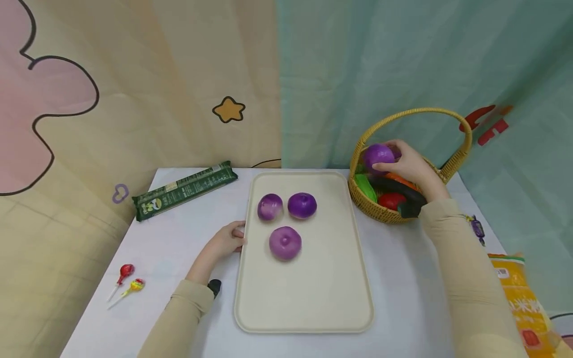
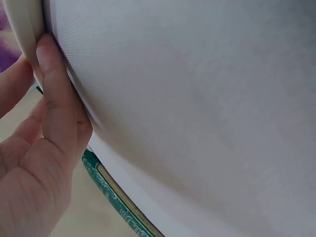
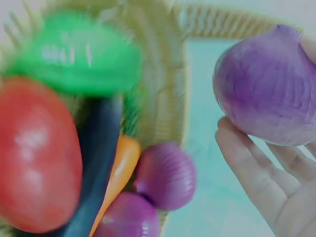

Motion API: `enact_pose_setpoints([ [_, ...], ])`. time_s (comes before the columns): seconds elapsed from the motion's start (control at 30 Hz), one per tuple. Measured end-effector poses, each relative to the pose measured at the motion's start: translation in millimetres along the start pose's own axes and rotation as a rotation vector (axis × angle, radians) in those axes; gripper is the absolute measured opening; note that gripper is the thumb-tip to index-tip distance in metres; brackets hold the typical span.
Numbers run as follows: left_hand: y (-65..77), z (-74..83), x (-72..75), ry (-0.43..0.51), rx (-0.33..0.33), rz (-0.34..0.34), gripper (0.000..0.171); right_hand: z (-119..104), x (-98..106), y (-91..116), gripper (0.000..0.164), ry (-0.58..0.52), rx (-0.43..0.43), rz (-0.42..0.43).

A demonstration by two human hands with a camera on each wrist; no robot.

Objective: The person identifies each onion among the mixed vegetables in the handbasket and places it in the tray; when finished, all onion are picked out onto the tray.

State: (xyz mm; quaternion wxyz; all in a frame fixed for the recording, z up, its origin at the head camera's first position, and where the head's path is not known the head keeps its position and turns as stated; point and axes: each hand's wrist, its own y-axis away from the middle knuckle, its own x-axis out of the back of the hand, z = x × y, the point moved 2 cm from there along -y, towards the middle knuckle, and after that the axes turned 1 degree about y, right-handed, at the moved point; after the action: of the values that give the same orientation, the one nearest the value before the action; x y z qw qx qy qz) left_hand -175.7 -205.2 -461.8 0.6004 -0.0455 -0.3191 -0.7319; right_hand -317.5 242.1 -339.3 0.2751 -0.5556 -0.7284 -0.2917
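My right hand [image 1: 409, 161] grips a purple onion [image 1: 378, 158] over the wicker basket [image 1: 385, 214]. In the right wrist view this onion [image 3: 269, 86] is held beside the basket's rim. Inside the basket lie a dark eggplant [image 1: 396, 187], a red tomato [image 1: 391, 201], a green vegetable [image 1: 365, 187], an orange carrot [image 3: 118, 170] and two more purple onions [image 3: 165, 176]. My left hand [image 1: 225, 240] pinches the left rim of a cream tray [image 1: 322, 293]; the left wrist view shows thumb and fingers at the rim. On the tray sit three purple onions [image 1: 285, 243], grouped toward its upper left.
The basket's tall handle [image 1: 423, 110] arches above it. A long green packet [image 1: 185, 190] lies at the back left. Two lollipops [image 1: 127, 270] are at the left, a purple-wrapped candy [image 1: 477, 228] and a yellow bag [image 1: 521, 298] at the right. A curtain [image 1: 179, 74] hangs behind the table.
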Motion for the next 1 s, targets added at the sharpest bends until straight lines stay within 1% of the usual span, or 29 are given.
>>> enact_pose_setpoints([
  [0.07,-0.2,-0.5,1.4,0.000,0.007,0.008,0.056,-6.3,-5.6,15.0,0.084,-0.038,0.016,-0.006],
  [0.17,-0.1,-0.1,2.4,-0.004,0.005,0.013,0.056,-12.4,-22.1,36.1,0.078,-0.086,0.044,-0.030],
  [0.33,0.7,-0.9,2.3,-0.010,0.005,0.006,0.057,-10.1,-67.7,59.5,0.072,-0.190,0.062,-0.095],
  [0.47,0.0,-2.4,2.8,-0.016,0.006,0.005,0.056,-4.1,-109.4,67.1,0.070,-0.273,0.041,-0.142],
  [0.57,-1.1,-3.0,2.5,-0.020,0.002,0.009,0.056,0.1,-137.2,69.3,0.069,-0.302,0.019,-0.200],
  [0.67,-1.5,-3.0,1.6,-0.027,-0.006,0.005,0.056,3.0,-158.9,70.4,0.069,-0.308,-0.014,-0.256],
  [0.73,-1.2,-2.6,0.8,-0.032,-0.007,0.002,0.056,4.6,-169.4,70.2,0.068,-0.313,-0.034,-0.272],
  [0.8,-0.7,-1.8,0.2,-0.032,-0.009,0.000,0.056,4.4,-176.5,70.1,0.067,-0.328,-0.044,-0.270],
  [1.0,-1.0,-1.5,-2.2,-0.038,-0.011,-0.004,0.056,2.8,-186.7,71.4,0.063,-0.400,-0.053,-0.280],
])
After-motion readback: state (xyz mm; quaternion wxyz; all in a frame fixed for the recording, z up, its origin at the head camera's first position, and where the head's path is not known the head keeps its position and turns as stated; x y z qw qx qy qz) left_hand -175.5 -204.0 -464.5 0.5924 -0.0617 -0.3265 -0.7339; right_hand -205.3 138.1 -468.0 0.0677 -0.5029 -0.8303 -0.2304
